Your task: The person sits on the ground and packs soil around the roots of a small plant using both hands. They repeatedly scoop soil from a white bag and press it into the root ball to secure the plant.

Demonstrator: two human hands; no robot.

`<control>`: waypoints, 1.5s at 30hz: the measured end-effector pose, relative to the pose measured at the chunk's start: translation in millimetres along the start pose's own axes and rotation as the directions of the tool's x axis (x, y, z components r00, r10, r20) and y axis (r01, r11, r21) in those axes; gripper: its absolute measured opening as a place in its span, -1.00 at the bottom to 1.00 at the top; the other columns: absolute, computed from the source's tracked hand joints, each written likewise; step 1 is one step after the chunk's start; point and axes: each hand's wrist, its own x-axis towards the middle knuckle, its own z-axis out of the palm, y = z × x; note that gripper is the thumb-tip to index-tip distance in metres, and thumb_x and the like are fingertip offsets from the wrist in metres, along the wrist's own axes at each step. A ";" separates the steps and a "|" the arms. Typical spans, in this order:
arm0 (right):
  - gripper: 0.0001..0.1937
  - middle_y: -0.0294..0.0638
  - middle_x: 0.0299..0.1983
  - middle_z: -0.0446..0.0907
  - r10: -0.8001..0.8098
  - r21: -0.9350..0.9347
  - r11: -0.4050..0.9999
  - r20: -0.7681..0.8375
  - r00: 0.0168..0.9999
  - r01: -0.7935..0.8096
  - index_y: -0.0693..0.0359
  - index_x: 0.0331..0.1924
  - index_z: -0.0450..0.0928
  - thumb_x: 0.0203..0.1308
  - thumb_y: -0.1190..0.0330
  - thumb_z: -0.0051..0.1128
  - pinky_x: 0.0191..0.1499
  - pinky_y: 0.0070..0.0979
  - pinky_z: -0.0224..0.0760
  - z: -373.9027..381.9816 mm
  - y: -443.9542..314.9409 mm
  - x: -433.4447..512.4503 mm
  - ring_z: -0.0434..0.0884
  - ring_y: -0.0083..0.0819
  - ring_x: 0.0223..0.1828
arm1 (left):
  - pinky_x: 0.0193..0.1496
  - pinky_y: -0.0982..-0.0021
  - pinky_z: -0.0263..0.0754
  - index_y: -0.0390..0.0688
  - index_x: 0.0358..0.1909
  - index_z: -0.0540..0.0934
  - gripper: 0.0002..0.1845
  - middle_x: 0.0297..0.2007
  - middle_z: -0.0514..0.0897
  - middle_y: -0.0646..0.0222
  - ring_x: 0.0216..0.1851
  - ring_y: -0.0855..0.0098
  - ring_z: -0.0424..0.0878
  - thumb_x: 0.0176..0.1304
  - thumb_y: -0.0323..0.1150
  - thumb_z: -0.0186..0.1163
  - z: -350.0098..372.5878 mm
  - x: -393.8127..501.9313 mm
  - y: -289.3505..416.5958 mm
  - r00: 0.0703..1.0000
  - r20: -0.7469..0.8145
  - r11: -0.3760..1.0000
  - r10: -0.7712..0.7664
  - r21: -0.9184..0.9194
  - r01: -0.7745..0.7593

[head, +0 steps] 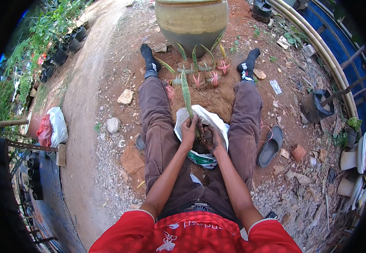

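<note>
My left hand (188, 133) grips the lower part of a snake plant leaf (186, 91), which stands upright and points away from me. Beside it, my right hand (215, 141), its fingers dark with soil, curls around a clump of dark soil (205, 136) near the leaf's base. Both hands are over the mouth of a white plastic sack (224, 127) between my legs, with more soil inside. Beyond the sack lies a mat of brown coconut fibre (206, 100). Several fibre-wrapped snake plant cuttings, tied with pink string (214, 78) or pale string (187, 70), stand past it.
A large glazed pot (192, 25) stands between my feet. A grey slipper (270, 147) lies right of my leg, near a black plastic grow bag (316, 106). Stones, including a pale one (113, 125), dot the ground. Bamboo poles (331, 60) edge the right side; potted plants (59, 57) line the left.
</note>
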 end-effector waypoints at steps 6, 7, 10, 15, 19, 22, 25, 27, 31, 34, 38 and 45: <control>-0.73 -0.29 -0.24 0.66 -0.077 -0.207 0.977 -0.173 0.982 0.040 0.20 -0.08 0.56 0.36 0.17 0.10 -0.25 -0.47 0.54 9.8 1.6 0.2 0.64 -0.52 -0.23 | -0.46 0.53 0.41 -0.26 -0.29 0.61 -0.69 -0.53 0.58 0.45 -0.54 0.59 0.53 0.43 -0.18 0.15 1.5 -1.7 1.9 1.000 0.015 0.992 -0.013 -0.123 0.015; -0.73 -0.30 -0.24 0.66 -0.079 -0.209 0.977 -0.154 0.985 0.046 0.19 -0.07 0.56 0.35 0.18 0.11 -0.24 -0.46 0.55 12.7 0.0 -3.1 0.64 -0.53 -0.22 | -0.45 0.53 0.42 -0.26 -0.29 0.61 -0.69 -0.53 0.58 0.45 -0.54 0.59 0.53 0.43 -0.18 0.15 1.1 -1.9 1.6 1.000 0.009 0.994 -0.008 -0.107 0.009; -0.71 -0.31 -0.25 0.65 -0.157 -0.416 0.905 -0.121 0.980 0.093 0.17 -0.02 0.55 0.32 0.19 0.17 -0.28 -0.48 0.55 19.1 -2.8 -11.2 0.64 -0.53 -0.26 | -0.45 0.52 0.42 -0.26 -0.29 0.60 -0.69 -0.52 0.58 0.45 -0.54 0.59 0.53 0.43 -0.18 0.15 -0.2 -1.2 -0.6 1.000 -0.002 0.997 -0.001 -0.081 0.000; -0.70 -0.34 -0.32 0.62 -0.134 -0.377 0.919 -0.024 0.991 0.115 0.15 -0.02 0.55 0.27 0.21 0.26 -0.48 -0.67 0.39 17.4 -1.7 -15.9 0.62 -0.56 -0.43 | -0.47 0.55 0.43 -0.18 -0.30 0.54 -0.74 -0.53 0.55 0.47 -0.57 0.58 0.52 0.45 -0.19 0.11 -1.4 1.1 -4.3 1.000 -0.012 0.999 0.012 -0.040 -0.012; -0.74 -0.33 -0.30 0.63 -0.178 -0.478 0.867 -0.033 0.983 0.141 0.16 -0.01 0.54 0.33 0.23 0.17 -0.48 -0.68 0.40 15.3 -3.0 -11.7 0.62 -0.55 -0.45 | -0.50 0.55 0.45 -0.18 -0.31 0.54 -0.73 -0.52 0.56 0.47 -0.58 0.59 0.53 0.44 -0.18 0.11 -3.3 1.2 -3.7 0.999 0.019 0.997 -0.037 -0.073 0.038; -0.74 -0.32 -0.26 0.64 -0.099 -0.345 0.936 -0.063 0.993 0.072 0.15 0.02 0.53 0.39 0.21 0.06 -0.41 -0.62 0.46 14.9 -4.8 -10.3 0.64 -0.54 -0.37 | -0.51 0.53 0.47 -0.18 -0.30 0.53 -0.72 -0.52 0.57 0.45 -0.58 0.58 0.54 0.44 -0.16 0.11 -2.6 2.7 -1.5 1.000 0.008 0.998 -0.002 -0.065 0.003; -0.71 -0.31 -0.22 0.64 -0.099 -0.256 0.962 -0.016 0.995 0.092 0.15 0.05 0.52 0.41 0.18 -0.03 -0.33 -0.56 0.50 15.1 -5.0 -12.5 0.65 -0.51 -0.27 | -0.51 0.52 0.48 -0.18 -0.30 0.53 -0.72 -0.51 0.57 0.45 -0.57 0.58 0.54 0.44 -0.15 0.12 -2.3 2.6 1.2 1.000 0.006 0.998 -0.002 -0.061 0.002; -0.70 -0.29 -0.20 0.64 -0.100 -0.210 0.972 0.029 0.995 0.104 0.15 0.05 0.51 0.41 0.18 -0.04 -0.28 -0.52 0.53 16.1 -4.3 -14.8 0.65 -0.50 -0.22 | -0.49 0.53 0.48 -0.17 -0.31 0.53 -0.71 -0.51 0.57 0.46 -0.56 0.58 0.54 0.43 -0.15 0.13 -3.2 1.8 2.3 0.998 0.006 0.995 -0.055 -0.085 0.056; -0.73 -0.28 -0.21 0.65 -0.051 0.066 0.996 -0.056 0.997 0.054 0.16 0.01 0.53 0.41 0.20 -0.04 -0.29 -0.54 0.53 19.2 -2.0 -16.3 0.65 -0.52 -0.24 | -0.48 0.54 0.48 -0.18 -0.31 0.54 -0.70 -0.50 0.57 0.46 -0.55 0.58 0.54 0.43 -0.14 0.13 -1.6 3.6 -1.4 0.999 -0.030 0.998 -0.025 -0.061 0.023; -0.75 -0.32 -0.31 0.64 -0.030 0.082 0.996 -0.094 0.995 0.038 0.13 -0.05 0.56 0.40 0.18 0.00 -0.42 -0.63 0.46 16.9 0.2 -12.6 0.62 -0.56 -0.38 | -0.49 0.54 0.47 -0.19 -0.30 0.55 -0.71 -0.50 0.58 0.46 -0.56 0.58 0.54 0.44 -0.15 0.12 1.7 5.7 -6.1 0.998 -0.061 1.000 0.028 0.007 -0.027; -0.77 -0.38 -0.45 0.58 0.010 0.016 1.000 -0.077 0.997 -0.009 0.09 -0.13 0.58 0.37 0.14 0.08 -0.56 -0.68 0.36 7.2 0.9 -4.7 0.53 -0.59 -0.55 | -0.48 0.53 0.46 -0.21 -0.28 0.57 -0.72 -0.51 0.58 0.47 -0.57 0.60 0.53 0.44 -0.18 0.12 2.6 -0.6 -9.2 0.998 -0.010 0.996 -0.056 -0.073 0.055; -0.79 -0.39 -0.36 0.62 -0.024 -0.037 0.999 -0.033 0.999 0.023 0.11 -0.07 0.57 0.36 0.21 0.13 -0.41 -0.62 0.49 21.6 2.7 -9.2 0.59 -0.58 -0.46 | -0.48 0.53 0.46 -0.22 -0.24 0.59 -0.72 -0.50 0.60 0.46 -0.58 0.59 0.53 0.44 -0.19 0.12 3.7 -2.1 -15.1 1.000 0.003 0.998 -0.016 -0.060 0.017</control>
